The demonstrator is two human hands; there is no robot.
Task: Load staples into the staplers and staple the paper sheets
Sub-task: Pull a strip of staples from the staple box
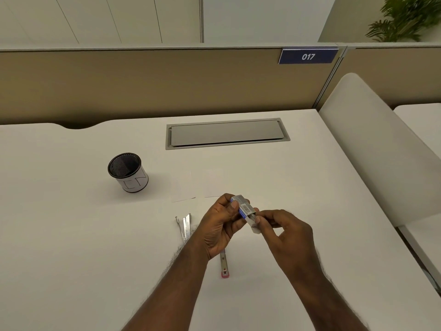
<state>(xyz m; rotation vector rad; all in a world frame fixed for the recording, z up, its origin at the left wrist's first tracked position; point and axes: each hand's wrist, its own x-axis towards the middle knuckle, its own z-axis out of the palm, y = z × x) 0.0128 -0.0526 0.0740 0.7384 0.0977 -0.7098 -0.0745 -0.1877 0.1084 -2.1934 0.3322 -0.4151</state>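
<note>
My left hand (220,225) grips a small staple box (243,207) with a blue side and a barcode, held above the white desk. My right hand (284,231) pinches the white inner tray (254,226) that sticks out of the box's near end. An opened metal stapler (185,225) lies on the desk just left of my left wrist. A second stapler with a pink end (224,266) lies below my left hand, partly hidden by it. Two white paper sheets (183,185) lie flat beyond the hands, hard to tell from the desk.
A black mesh cup (127,173) with a white paper label stands at the left. A grey cable hatch (226,133) sits in the desk at the back. A beige partition runs behind it, and a white divider (372,149) borders the right side.
</note>
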